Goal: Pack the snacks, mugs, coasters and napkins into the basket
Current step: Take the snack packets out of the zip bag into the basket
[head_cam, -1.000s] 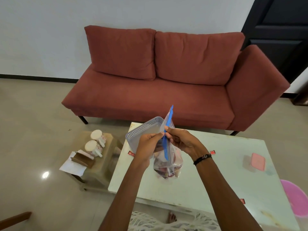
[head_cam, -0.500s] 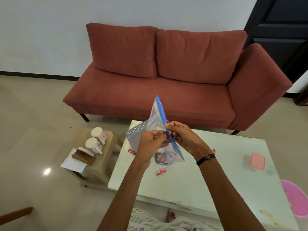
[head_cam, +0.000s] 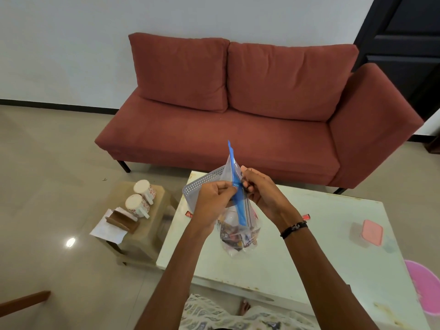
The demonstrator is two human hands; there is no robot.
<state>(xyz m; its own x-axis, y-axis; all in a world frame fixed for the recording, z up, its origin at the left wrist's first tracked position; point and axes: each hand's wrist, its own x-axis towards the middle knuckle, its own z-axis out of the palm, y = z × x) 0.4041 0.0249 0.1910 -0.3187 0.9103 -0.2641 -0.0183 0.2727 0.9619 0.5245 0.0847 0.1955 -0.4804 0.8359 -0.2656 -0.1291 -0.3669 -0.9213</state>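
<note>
Both hands pinch blue zip strip: left hand [head_cam: 215, 201], right hand [head_cam: 259, 191]. Snack bag [head_cam: 238, 232] hangs above bench [head_cam: 309, 246], long axis upright. Basket [head_cam: 202, 184] just behind, probably nearer left hand.

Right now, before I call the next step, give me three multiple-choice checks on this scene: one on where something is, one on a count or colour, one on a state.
1. Where do the mugs stand?
A. On the small side table left of the white table
B. In the basket
C. On the sofa

2. How many mugs are in view?
A. One
B. Two
C. Four

3. What is happening with the clear snack bag?
A. It lies flat on the white table
B. Both hands hold its blue zip strip
C. It is inside the basket

Answers:
1 A: both sit on the side table, apart from the grey basket.
2 B: two white patterned mugs show.
3 B: the left hand and right hand pinch the zip strip, and the bag hangs over the white table.
</note>
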